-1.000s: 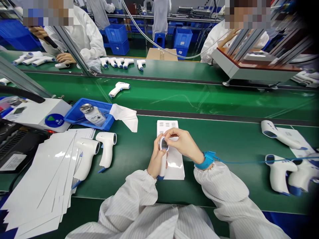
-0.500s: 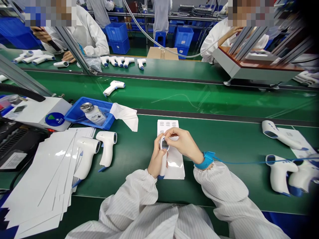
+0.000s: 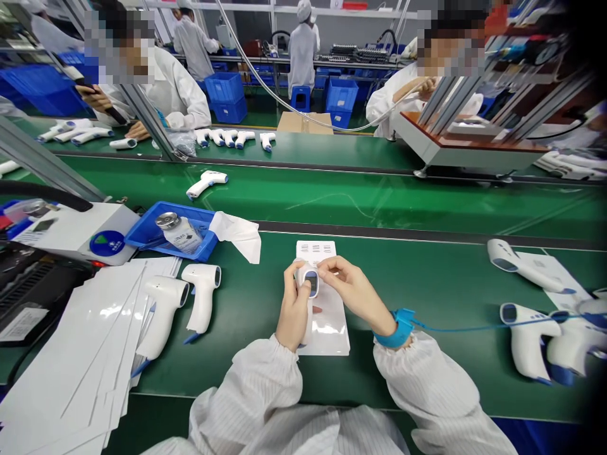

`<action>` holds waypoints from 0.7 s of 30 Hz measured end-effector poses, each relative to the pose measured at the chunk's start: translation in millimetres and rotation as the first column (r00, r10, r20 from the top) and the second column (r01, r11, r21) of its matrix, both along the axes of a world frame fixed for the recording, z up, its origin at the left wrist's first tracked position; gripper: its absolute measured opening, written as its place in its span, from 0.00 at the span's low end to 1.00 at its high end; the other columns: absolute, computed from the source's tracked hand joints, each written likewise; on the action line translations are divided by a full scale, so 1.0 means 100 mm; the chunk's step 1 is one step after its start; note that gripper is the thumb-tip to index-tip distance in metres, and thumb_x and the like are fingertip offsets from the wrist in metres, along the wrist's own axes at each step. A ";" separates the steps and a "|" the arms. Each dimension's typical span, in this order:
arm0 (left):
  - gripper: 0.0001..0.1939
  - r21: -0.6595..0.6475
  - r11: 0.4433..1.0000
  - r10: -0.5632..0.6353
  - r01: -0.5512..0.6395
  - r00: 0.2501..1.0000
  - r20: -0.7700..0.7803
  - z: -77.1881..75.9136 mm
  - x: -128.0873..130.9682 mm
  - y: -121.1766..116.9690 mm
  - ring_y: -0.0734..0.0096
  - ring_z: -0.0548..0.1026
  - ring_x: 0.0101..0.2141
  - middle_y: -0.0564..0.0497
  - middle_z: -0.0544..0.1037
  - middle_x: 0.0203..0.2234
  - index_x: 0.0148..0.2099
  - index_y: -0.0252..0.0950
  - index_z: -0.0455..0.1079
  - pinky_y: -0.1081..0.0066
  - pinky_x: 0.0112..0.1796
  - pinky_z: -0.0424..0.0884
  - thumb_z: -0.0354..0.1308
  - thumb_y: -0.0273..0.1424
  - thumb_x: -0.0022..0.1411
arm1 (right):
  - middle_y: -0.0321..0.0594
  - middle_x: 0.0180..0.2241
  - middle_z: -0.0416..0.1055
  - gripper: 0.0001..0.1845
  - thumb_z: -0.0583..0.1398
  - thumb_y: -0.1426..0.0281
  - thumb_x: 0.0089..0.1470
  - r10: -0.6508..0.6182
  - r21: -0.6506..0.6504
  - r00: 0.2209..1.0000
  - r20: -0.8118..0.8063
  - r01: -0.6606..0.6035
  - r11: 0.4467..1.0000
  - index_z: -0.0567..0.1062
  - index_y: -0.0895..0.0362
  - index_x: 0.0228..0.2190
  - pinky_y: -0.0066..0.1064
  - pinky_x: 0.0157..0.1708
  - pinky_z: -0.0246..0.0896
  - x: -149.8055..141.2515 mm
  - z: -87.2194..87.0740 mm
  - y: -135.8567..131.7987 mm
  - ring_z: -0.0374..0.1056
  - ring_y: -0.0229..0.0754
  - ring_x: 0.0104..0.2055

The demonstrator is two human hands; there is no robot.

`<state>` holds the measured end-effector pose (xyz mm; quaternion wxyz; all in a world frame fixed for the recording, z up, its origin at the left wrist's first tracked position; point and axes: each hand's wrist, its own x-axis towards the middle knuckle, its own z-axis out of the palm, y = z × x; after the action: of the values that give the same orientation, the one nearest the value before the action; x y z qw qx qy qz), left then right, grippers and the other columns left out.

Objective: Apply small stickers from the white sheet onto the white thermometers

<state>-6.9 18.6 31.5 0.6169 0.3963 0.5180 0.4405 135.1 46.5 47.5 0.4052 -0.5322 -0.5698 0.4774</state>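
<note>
A white infrared thermometer [image 3: 307,284] is held upright above a glossy plastic-film sheet [image 3: 327,328], with its smooth curved head tipped toward the camera and a small dark display showing. The handle is wrapped by the left hand [image 3: 294,303], whose fingers are curled closed around the plastic body. The thermometer's head is pinched from the other side by the fingertips of the right hand [image 3: 353,294], which are pressed together against its edge. A blue wrist strap [image 3: 398,328] is fastened around the right wrist, and a thin blue cord [image 3: 474,327] is led away to the right. Both forearms are covered by striped white cleanroom sleeves [image 3: 427,373] gathered at elastic cuffs.

The sheet and a printed label card [image 3: 315,253] lie on a green conveyor belt [image 3: 403,278]. Two white thermometers [image 3: 203,294] are laid just left of the hands, beside a loose stack of glossy white sheets [image 3: 71,354]. Three more thermometers [image 3: 524,338] are grouped at the right, one resting on paper. Beyond the hands, a blue plastic tray [image 3: 156,221] holds one bottle with a metal cap [image 3: 179,232], and a crumpled white cloth [image 3: 239,237] is draped over the tray's corner. One further thermometer [image 3: 206,183] lies on the farther belt, and a row of five [image 3: 232,138] is lined up past a glass partition.
</note>
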 end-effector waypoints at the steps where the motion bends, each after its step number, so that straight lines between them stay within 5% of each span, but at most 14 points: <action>1: 0.18 0.023 1.000 0.001 0.000 1.000 -0.030 0.02 0.00 -0.01 0.68 0.71 0.40 0.49 0.66 0.50 0.58 0.50 0.55 0.69 0.32 0.77 0.47 0.39 0.67 | 0.39 0.39 0.71 0.09 0.62 0.62 0.53 -0.007 0.024 1.000 -0.005 0.007 1.000 0.73 0.55 0.29 0.33 0.40 0.65 -0.01 0.02 -0.02 0.69 0.41 0.40; 7: 0.18 0.124 0.992 0.012 0.011 0.982 -0.187 0.08 -0.01 -0.04 0.69 0.71 0.38 0.49 0.68 0.49 0.59 0.48 0.55 0.69 0.35 0.74 0.48 0.35 0.67 | 0.37 0.34 0.71 0.06 0.63 0.69 0.52 0.002 0.178 0.996 0.086 -0.017 0.984 0.73 0.54 0.25 0.31 0.38 0.65 -0.06 0.18 -0.13 0.70 0.40 0.38; 13: 0.19 0.126 0.992 0.038 -0.011 0.975 -0.218 0.10 -0.03 -0.05 0.71 0.71 0.32 0.48 0.69 0.46 0.59 0.46 0.56 0.72 0.29 0.70 0.48 0.36 0.67 | 0.34 0.30 0.75 0.08 0.60 0.65 0.55 0.007 0.008 0.991 0.134 -0.009 1.000 0.67 0.52 0.38 0.32 0.32 0.68 -0.10 0.21 -0.24 0.74 0.40 0.30; 17: 0.20 0.051 0.999 -0.008 0.014 0.995 -0.104 0.13 -0.06 -0.04 0.78 0.65 0.22 0.51 0.68 0.37 0.60 0.45 0.54 0.74 0.24 0.67 0.48 0.37 0.67 | 0.31 0.25 0.71 0.12 0.61 0.64 0.53 0.054 -0.084 0.995 -0.088 -0.061 0.995 0.64 0.52 0.38 0.33 0.29 0.68 -0.09 0.16 -0.19 0.71 0.38 0.26; 21: 0.26 -0.062 0.993 -0.095 0.102 0.990 0.106 0.19 -0.09 -0.04 0.80 0.64 0.19 0.55 0.65 0.33 0.61 0.47 0.50 0.76 0.21 0.66 0.53 0.33 0.63 | 0.35 0.31 0.70 0.15 0.62 0.62 0.52 -0.113 0.022 0.989 -0.097 0.115 0.993 0.66 0.52 0.39 0.34 0.33 0.68 -0.07 0.17 -0.13 0.70 0.40 0.34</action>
<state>-15.7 15.1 50.9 0.6768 0.3773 0.4798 0.4117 128.4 33.0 64.5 0.4659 -0.5348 -0.5248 0.4707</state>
